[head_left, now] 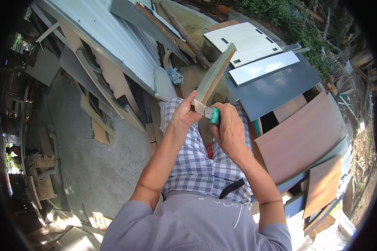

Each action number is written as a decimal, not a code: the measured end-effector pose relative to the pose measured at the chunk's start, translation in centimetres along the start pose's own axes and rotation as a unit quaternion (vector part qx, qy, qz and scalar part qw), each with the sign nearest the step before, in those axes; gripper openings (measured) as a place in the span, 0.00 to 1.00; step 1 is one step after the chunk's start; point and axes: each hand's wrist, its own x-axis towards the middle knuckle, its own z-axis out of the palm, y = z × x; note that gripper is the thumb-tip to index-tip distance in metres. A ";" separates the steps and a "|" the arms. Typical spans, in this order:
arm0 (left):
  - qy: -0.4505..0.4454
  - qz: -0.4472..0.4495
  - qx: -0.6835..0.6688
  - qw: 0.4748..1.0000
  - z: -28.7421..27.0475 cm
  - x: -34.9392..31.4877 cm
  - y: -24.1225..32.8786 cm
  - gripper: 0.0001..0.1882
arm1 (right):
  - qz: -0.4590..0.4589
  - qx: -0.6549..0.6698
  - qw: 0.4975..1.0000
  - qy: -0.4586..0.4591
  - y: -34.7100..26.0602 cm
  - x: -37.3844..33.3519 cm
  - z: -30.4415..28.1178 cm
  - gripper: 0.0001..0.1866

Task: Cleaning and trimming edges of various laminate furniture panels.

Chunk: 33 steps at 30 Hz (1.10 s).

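My left hand (187,113) is closed round the near end of a narrow wooden board (215,75), grey-green on its face with a brown edge. The board slants up and away to the right, over my lap. In my right hand (230,131) is a hand tool (215,116) with a teal and dark handle and a short flat metal end. Its exact kind is not clear. The metal end meets a pale tan patch at the board's near end, close to my left fingers. My right fingers hide most of the handle.
Stacked panels lie at the right, among them a brown sheet (299,138), a dark grey panel (276,92) and a white board with slots (243,42). Boards lean against corrugated metal (100,33) at the left. A crumpled blue cloth (174,76) lies ahead. Concrete floor (100,167) spreads left.
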 end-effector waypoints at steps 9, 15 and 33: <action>-0.013 0.040 0.045 0.998 0.9 -1.5 -1.7 0.16 | -0.064 -0.024 0.996 0.057 1.5 2.5 1.5 0.27; -0.031 -0.110 -0.138 0.984 0.3 -3.1 -1.0 0.19 | 0.007 -0.053 0.993 0.110 4.4 6.9 -0.4 0.23; -0.100 -0.003 0.220 0.970 -2.7 -4.7 0.2 0.21 | 0.288 0.462 0.832 0.103 9.8 5.5 -3.5 0.16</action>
